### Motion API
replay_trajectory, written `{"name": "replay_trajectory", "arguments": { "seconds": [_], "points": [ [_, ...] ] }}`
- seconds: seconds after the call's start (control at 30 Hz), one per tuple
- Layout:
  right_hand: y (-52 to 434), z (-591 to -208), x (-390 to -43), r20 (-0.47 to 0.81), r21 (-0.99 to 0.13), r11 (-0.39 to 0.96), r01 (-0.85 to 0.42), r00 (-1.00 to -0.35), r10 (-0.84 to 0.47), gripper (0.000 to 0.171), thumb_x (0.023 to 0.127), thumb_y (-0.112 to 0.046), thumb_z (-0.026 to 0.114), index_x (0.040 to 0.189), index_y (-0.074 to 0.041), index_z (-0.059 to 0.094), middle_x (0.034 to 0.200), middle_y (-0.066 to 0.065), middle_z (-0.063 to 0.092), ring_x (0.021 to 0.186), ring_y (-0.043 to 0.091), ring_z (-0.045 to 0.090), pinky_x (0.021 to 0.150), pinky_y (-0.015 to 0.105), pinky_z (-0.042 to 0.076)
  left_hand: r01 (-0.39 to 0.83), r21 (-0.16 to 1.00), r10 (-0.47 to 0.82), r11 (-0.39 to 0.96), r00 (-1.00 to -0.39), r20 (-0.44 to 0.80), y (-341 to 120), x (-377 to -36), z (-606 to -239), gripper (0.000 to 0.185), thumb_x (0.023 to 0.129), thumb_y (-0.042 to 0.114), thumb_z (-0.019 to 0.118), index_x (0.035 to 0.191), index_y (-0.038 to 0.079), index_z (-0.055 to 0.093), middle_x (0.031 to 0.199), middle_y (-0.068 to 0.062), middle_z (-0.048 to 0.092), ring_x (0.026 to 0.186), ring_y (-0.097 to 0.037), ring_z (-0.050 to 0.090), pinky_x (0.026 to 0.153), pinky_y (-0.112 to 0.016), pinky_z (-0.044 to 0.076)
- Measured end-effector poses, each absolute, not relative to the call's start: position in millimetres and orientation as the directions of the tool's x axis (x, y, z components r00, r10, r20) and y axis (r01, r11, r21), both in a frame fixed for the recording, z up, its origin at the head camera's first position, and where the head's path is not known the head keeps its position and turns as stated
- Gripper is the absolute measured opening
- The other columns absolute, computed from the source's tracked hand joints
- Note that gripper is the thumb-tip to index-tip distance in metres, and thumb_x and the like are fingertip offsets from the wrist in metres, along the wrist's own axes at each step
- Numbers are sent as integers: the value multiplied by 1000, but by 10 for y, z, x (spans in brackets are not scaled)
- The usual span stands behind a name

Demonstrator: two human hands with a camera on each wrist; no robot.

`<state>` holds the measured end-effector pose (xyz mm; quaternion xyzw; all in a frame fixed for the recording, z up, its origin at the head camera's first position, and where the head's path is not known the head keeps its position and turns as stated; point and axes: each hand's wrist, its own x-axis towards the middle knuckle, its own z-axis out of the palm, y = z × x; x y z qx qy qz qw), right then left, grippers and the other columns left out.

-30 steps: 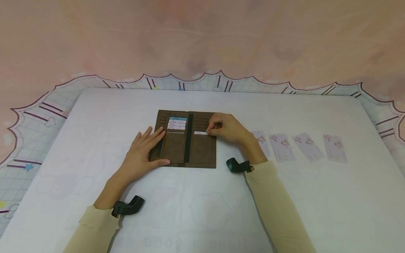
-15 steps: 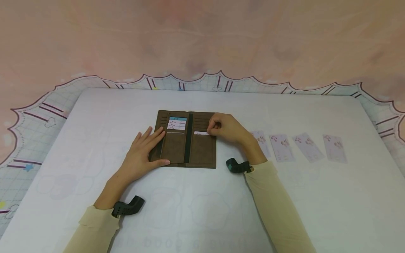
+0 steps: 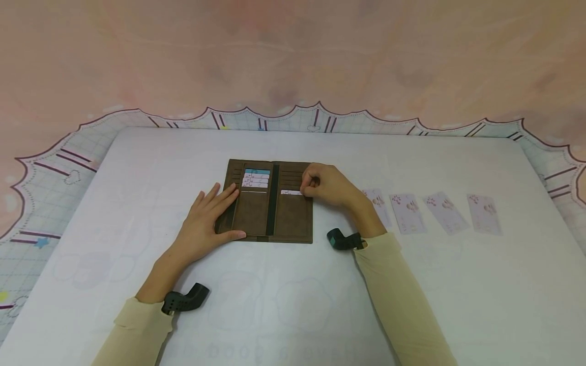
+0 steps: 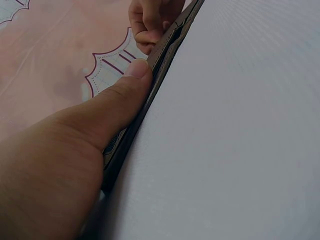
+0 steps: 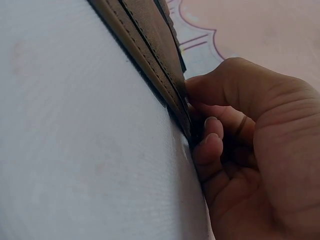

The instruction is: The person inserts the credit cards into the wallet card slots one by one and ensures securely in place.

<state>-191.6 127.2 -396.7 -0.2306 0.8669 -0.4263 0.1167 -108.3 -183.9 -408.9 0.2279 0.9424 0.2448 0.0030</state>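
A brown long wallet [image 3: 270, 213] lies open flat on the white table [image 3: 293, 284]. Several cards [image 3: 256, 180] sit in its left panel's slots. My left hand [image 3: 208, 218] rests flat on the wallet's left edge with straight fingers, thumb along the near edge [image 4: 131, 90]. My right hand [image 3: 327, 185] has its fingers curled and pinches a pale card [image 3: 290, 192] that sticks partly out of a slot in the right panel. In the right wrist view the curled fingers [image 5: 215, 145] press against the wallet's edge [image 5: 150, 55]; the card itself is hidden there.
Several pale purple cards [image 3: 439, 211] lie in a row on the table to the right of my right hand. A patterned mat [image 3: 55, 173] with a scalloped border frames the white surface, with a pink backdrop beyond.
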Motion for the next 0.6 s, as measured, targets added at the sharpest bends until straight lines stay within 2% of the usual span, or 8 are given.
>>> {"name": "replay_trajectory", "arguments": {
  "seconds": [0.6],
  "points": [
    [1264, -3955, -1910, -23, -790, 540, -290, -867, -498, 10, 81, -1, 67, 77, -9, 64, 92, 2, 60, 82, 16, 54, 70, 27, 45, 426, 463, 430, 778, -897, 102, -1838, -1081, -4082, 93, 74, 41, 80, 148, 9, 35, 155, -10, 28, 144, -31, 10, 115, -50, -2]
  ]
}}
